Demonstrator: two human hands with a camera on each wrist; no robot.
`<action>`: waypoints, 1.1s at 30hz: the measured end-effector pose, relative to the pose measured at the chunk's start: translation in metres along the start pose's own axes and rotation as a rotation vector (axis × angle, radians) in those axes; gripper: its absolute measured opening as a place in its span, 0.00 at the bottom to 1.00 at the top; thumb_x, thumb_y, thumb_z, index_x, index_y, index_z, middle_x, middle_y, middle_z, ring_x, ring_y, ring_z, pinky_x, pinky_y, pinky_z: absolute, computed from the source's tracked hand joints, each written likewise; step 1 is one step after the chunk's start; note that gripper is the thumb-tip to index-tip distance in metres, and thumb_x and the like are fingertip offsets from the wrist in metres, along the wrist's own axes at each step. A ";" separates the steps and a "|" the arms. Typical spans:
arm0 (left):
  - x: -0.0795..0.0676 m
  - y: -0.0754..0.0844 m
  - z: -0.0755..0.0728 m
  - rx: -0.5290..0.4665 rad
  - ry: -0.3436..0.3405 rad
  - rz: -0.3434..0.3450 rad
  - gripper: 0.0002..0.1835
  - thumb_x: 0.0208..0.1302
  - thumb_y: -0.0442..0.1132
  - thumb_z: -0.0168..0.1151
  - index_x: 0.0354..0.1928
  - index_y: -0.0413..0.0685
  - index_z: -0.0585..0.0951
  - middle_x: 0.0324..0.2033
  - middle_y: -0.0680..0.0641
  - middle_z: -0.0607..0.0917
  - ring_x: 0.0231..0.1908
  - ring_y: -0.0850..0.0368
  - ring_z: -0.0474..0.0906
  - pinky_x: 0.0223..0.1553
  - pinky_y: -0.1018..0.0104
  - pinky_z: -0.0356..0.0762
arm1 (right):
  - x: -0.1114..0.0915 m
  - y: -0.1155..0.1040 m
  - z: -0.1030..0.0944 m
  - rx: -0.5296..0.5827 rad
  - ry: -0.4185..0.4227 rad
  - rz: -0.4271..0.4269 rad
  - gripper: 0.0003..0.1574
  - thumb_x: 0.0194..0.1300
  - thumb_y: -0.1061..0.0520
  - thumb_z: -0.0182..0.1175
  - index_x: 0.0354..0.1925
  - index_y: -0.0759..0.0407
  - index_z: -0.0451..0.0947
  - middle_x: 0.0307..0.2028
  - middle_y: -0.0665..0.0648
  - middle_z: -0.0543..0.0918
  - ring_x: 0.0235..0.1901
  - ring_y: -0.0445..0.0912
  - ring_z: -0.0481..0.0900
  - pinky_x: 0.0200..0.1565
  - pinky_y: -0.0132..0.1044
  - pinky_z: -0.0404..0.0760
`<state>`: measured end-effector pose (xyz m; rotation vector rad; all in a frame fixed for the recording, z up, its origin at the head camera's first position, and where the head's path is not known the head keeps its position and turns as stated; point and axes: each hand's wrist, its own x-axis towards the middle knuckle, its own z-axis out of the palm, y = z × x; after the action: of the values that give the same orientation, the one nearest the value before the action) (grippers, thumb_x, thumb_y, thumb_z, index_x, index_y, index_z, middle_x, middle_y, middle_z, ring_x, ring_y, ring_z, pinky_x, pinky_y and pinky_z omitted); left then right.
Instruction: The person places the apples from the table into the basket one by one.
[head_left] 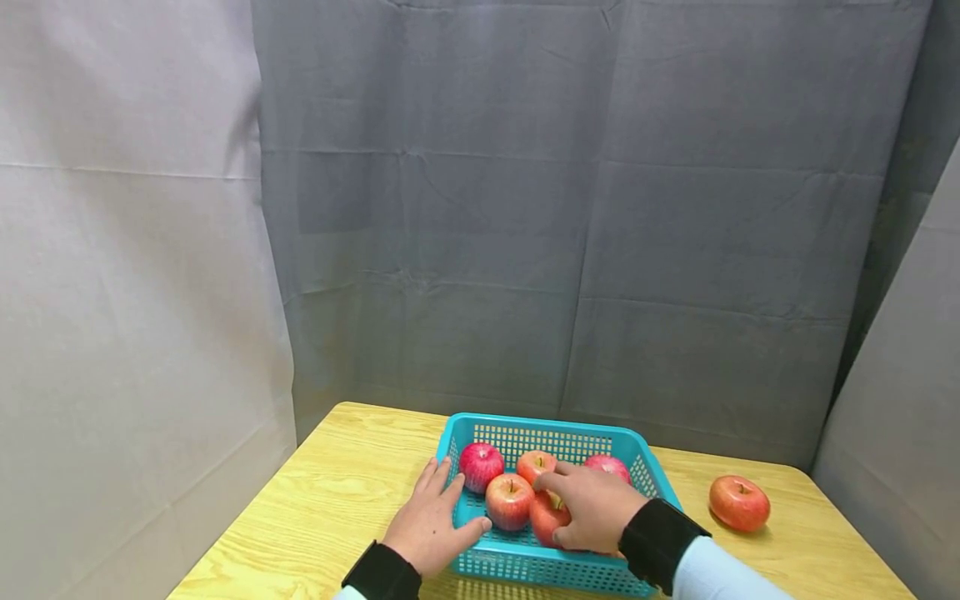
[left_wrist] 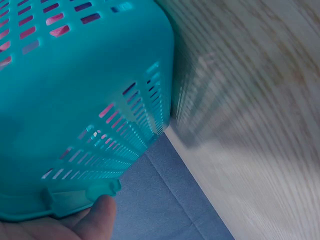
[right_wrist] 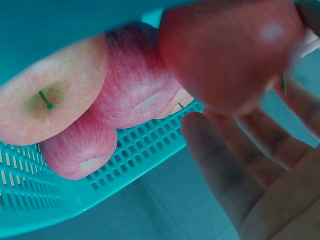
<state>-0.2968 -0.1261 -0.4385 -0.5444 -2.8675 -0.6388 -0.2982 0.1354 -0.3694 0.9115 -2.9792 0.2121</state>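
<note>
A turquoise plastic basket (head_left: 555, 568) with slotted walls holds several red apples, among them a deep red one (head_left: 481, 465) and a paler one (head_left: 510, 502). My left hand (head_left: 435, 521) rests on the basket's left rim, fingers straight and thumb spread; the left wrist view shows fingertips at that rim (left_wrist: 75, 200). Inside the basket, my right hand (head_left: 600, 504) curls its fingers and thumb round a red apple (head_left: 547, 518) near the front. That apple (right_wrist: 230, 55) looks blurred in the right wrist view, with the right hand's fingers (right_wrist: 215, 160) along its side.
One more red apple (head_left: 739, 503) lies on the wooden table (head_left: 360, 467), to the right of the basket. Grey cloth (head_left: 465, 250) hangs behind the table, and pale cloth (head_left: 135, 292) hangs on the left side.
</note>
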 end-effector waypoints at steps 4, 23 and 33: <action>0.001 0.002 -0.001 0.005 -0.008 -0.008 0.50 0.56 0.77 0.43 0.67 0.45 0.66 0.70 0.42 0.56 0.68 0.44 0.42 0.58 0.42 0.66 | 0.003 0.001 -0.001 -0.017 0.033 -0.004 0.28 0.51 0.49 0.71 0.52 0.47 0.78 0.47 0.52 0.80 0.34 0.44 0.76 0.34 0.46 0.85; 0.002 0.004 0.001 0.018 -0.011 -0.008 0.50 0.56 0.78 0.42 0.67 0.46 0.66 0.70 0.42 0.56 0.68 0.44 0.42 0.59 0.42 0.66 | -0.001 0.005 0.006 -0.028 -0.072 -0.088 0.11 0.51 0.56 0.68 0.36 0.45 0.83 0.26 0.42 0.78 0.27 0.39 0.69 0.33 0.41 0.80; 0.001 0.007 0.001 0.018 -0.013 -0.008 0.49 0.57 0.76 0.43 0.67 0.45 0.66 0.70 0.41 0.56 0.68 0.44 0.42 0.59 0.43 0.66 | -0.004 0.010 0.013 -0.003 -0.056 -0.063 0.09 0.53 0.52 0.69 0.35 0.45 0.83 0.26 0.41 0.77 0.28 0.38 0.69 0.34 0.41 0.81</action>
<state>-0.2953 -0.1197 -0.4363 -0.5368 -2.8859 -0.6123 -0.3007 0.1442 -0.3836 1.0257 -2.9953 0.1831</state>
